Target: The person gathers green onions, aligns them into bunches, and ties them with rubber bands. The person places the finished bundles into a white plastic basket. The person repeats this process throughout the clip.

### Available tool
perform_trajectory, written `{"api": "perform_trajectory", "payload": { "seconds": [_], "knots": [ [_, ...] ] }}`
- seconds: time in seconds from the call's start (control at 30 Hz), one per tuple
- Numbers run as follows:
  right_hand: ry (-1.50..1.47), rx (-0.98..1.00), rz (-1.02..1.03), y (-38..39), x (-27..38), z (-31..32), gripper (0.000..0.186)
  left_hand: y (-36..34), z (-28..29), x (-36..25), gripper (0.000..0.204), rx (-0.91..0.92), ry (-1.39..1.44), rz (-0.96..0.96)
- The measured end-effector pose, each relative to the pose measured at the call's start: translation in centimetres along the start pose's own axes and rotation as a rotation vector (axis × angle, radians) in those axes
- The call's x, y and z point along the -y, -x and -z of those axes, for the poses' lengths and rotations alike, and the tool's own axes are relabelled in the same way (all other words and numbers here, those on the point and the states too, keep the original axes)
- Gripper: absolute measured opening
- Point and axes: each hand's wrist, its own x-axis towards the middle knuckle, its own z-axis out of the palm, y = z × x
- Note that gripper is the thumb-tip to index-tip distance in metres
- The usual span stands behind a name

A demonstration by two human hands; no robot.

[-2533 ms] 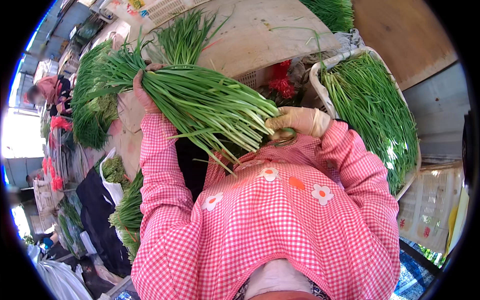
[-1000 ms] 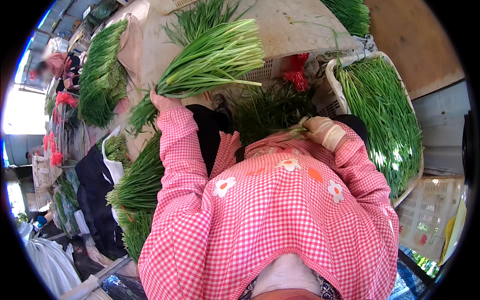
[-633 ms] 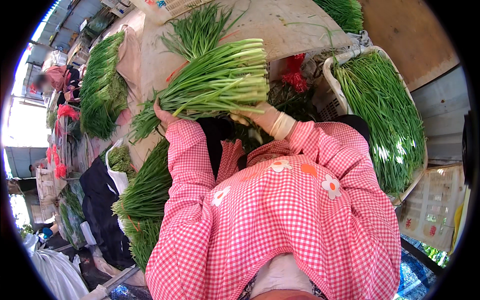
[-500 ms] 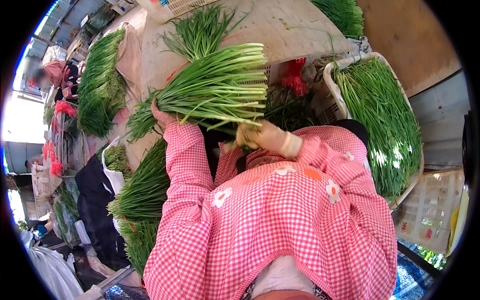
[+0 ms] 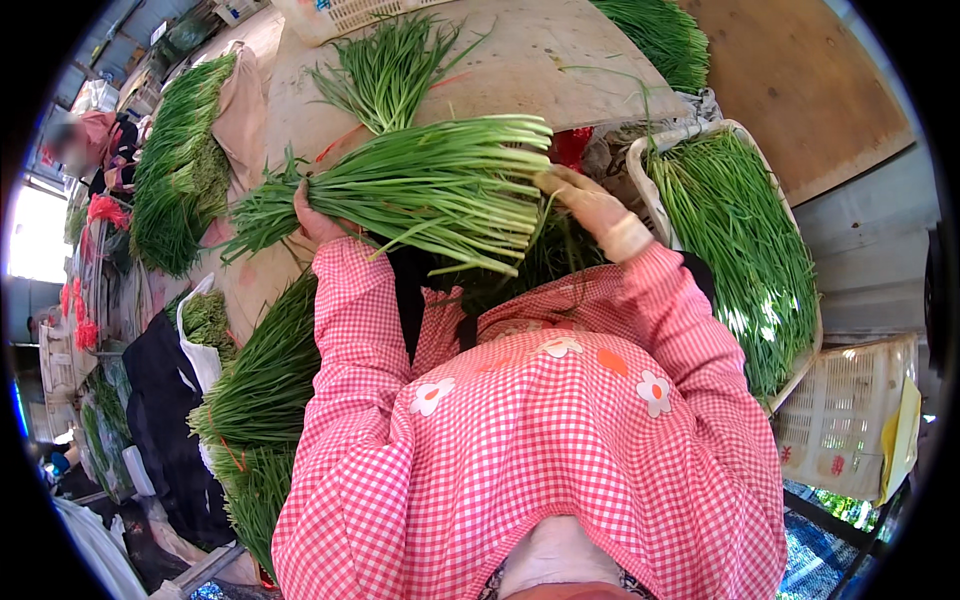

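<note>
A thick bunch of garlic chives (image 5: 430,185) lies across in front of me, its pale cut ends to the right. Near its leafy end, my left hand (image 5: 318,215) is closed around the bunch. My right hand (image 5: 588,205), in a pale, stained glove, is at the cut ends with its fingertips pinched on the outer stems. Thin loose strands hang beneath those fingertips. Another small bunch of chives (image 5: 385,75) rests on the board just beyond, with a thin red tie beside it. Dark loose leaves (image 5: 570,250) lie below my right hand.
A pale wooden board (image 5: 530,50) spans the far side. On the right stands a white crate (image 5: 640,165) packed with chives. More chive bundles (image 5: 260,360) lie left of my left arm, and a long pile (image 5: 180,170) is farther left. A person (image 5: 95,145) is at the far left.
My right hand has moved up and right, from below the bunch to its cut ends. The bunch has shifted slightly lower, still in my left hand. The whole view has shifted a little.
</note>
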Motion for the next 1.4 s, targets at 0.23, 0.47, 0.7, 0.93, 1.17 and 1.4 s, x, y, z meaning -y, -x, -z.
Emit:
{"api": "perform_trajectory", "payload": {
  "seconds": [0.23,0.47,0.7,0.93,1.17,1.4],
  "knots": [
    [-0.892,0.070,-0.209,-1.0,-0.7,-3.8,0.028,1.3,-1.4,0.8,0.024,-0.003,0.003,0.033],
    [-1.010,0.142,-0.131,2.3,-2.6,-3.6,0.030,0.0,-0.1,1.2,0.025,0.059,-0.021,0.083],
    [-0.972,0.076,-0.045,5.7,-5.1,1.0,0.031,0.4,-0.3,0.5,0.023,0.018,0.034,0.042],
    [-0.222,-0.155,-0.089,4.7,-1.2,0.9,0.072,-0.6,1.5,0.3,0.020,0.062,0.022,0.048],
    [-0.217,-0.094,-0.050,-1.6,-2.0,-1.9,0.033,1.3,-0.9,0.6,0.033,0.322,0.046,0.164],
    [-0.144,0.072,-0.399,-3.5,-2.8,-0.1,0.033,0.7,0.4,0.8,0.053,0.438,0.143,0.093]
  ]
}}
